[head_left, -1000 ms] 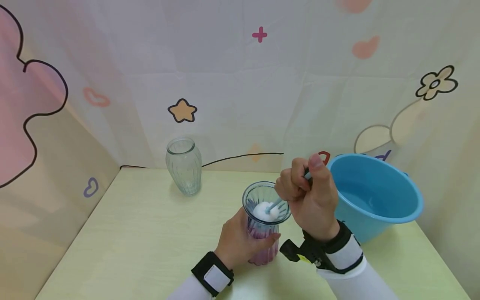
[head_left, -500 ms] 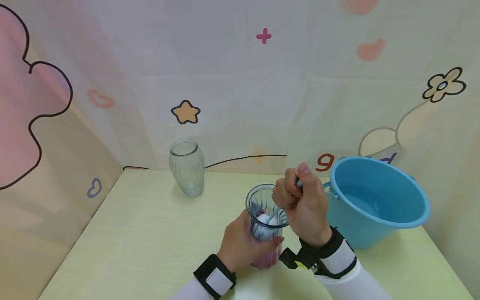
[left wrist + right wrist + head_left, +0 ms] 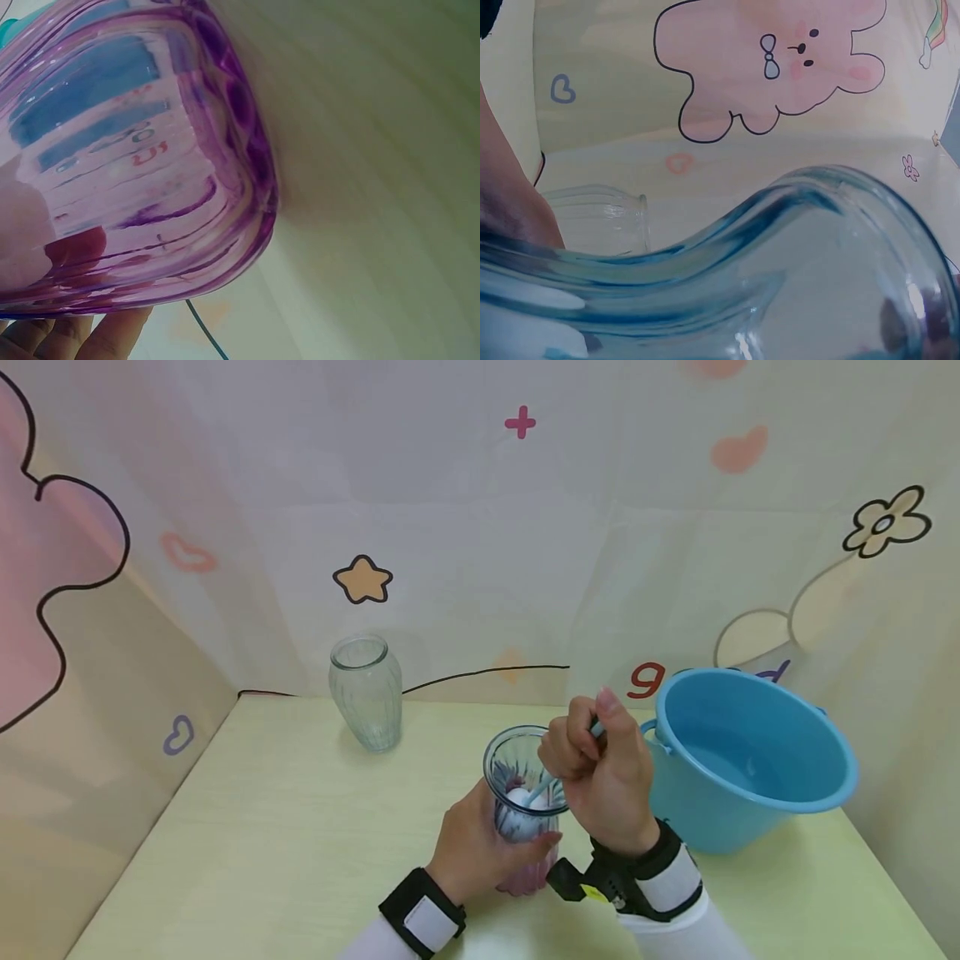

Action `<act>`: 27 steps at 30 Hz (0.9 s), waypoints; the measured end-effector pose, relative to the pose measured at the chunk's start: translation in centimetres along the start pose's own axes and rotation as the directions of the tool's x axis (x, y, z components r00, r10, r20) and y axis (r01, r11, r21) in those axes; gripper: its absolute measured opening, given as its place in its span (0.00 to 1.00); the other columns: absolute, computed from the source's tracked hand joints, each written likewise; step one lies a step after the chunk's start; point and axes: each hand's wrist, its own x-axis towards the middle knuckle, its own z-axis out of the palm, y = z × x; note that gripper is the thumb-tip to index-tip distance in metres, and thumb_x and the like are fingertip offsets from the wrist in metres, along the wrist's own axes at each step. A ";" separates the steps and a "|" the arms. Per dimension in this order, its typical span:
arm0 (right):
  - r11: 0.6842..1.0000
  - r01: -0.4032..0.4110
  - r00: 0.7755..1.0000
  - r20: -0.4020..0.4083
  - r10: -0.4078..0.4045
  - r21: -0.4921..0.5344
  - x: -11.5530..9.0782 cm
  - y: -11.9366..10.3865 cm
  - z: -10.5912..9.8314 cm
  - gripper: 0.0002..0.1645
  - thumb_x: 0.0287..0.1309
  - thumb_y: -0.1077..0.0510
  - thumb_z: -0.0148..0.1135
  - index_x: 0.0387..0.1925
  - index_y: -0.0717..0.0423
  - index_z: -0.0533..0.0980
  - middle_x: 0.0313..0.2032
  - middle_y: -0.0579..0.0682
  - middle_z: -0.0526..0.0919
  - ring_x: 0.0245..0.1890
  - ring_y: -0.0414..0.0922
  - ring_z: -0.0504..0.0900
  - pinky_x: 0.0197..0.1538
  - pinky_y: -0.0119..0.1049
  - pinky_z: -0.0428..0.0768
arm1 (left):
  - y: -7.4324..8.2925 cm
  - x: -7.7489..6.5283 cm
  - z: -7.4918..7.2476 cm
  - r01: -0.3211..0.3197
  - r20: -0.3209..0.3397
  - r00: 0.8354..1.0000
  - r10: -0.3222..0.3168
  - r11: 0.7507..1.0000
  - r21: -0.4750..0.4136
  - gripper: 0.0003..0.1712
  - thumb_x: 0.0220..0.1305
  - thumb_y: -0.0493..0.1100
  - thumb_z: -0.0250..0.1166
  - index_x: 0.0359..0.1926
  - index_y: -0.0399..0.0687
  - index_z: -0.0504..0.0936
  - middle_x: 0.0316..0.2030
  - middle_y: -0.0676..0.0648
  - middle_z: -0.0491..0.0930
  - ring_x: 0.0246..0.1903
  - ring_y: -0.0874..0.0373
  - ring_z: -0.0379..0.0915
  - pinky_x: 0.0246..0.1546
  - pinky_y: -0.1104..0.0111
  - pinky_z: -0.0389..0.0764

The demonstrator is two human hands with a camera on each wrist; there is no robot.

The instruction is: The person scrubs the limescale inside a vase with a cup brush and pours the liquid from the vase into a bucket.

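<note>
1. Head view: left hand (image 3: 474,845) is gripping the tinted vase (image 3: 516,827) at lower centre, thumb and fingers wrapping round it
2. Right hand (image 3: 603,768), right of centre, is clenching a blue stick (image 3: 540,788), whose white head (image 3: 516,796) is sitting inside that vase
3. Clear glass jar (image 3: 366,703) is standing left of centre; blue bucket (image 3: 712,802) is occupying the right

I could see a ribbed, flared-rim glass vase (image 3: 517,825), blue above and purple-pink below, mouth up; a slim light-blue stick (image 3: 541,788) slanted into it, its rounded white head inside.
</note>
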 end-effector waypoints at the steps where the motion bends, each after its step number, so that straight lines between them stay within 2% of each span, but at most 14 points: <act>1: 1.000 0.000 1.000 -0.002 0.000 0.008 0.0 0.1 0.0 0.29 0.83 0.51 0.30 0.20 0.52 0.55 0.15 0.45 0.50 0.12 0.42 0.50 0.15 0.34 0.47 | 0.0 0.0 0.0 0.004 0.002 1.000 -0.004 1.000 -0.002 0.45 0.51 0.70 0.76 0.62 0.57 0.70 0.49 0.55 0.85 0.42 0.64 0.83 0.44 0.68 0.86; 11: 1.000 -0.024 1.000 -0.018 0.024 0.013 -0.2 0.4 -0.2 0.27 0.83 0.51 0.30 0.22 0.53 0.57 0.15 0.46 0.53 0.12 0.42 0.52 0.15 0.35 0.49 | -0.3 -0.1 0.0 0.033 -0.001 0.999 -0.033 0.999 -0.024 0.45 0.50 0.69 0.78 0.63 0.58 0.70 0.49 0.55 0.85 0.43 0.64 0.83 0.45 0.67 0.86; 20: 0.999 -0.026 1.000 -0.009 0.026 -0.023 -0.5 0.4 -0.2 0.25 0.81 0.58 0.23 0.24 0.55 0.59 0.16 0.46 0.53 0.13 0.42 0.52 0.16 0.36 0.49 | -0.7 0.1 0.0 -0.003 0.007 1.000 0.004 1.000 -0.020 0.44 0.50 0.69 0.78 0.62 0.61 0.69 0.48 0.58 0.84 0.43 0.66 0.82 0.45 0.69 0.85; 27: 0.998 -0.030 1.000 -0.003 0.030 -0.046 -0.5 0.3 -0.1 0.25 0.79 0.61 0.21 0.25 0.56 0.59 0.16 0.47 0.52 0.13 0.43 0.52 0.17 0.37 0.50 | -0.8 0.1 0.0 -0.033 -0.003 0.999 0.033 0.999 -0.009 0.44 0.50 0.69 0.78 0.62 0.60 0.69 0.47 0.57 0.85 0.42 0.66 0.82 0.45 0.69 0.86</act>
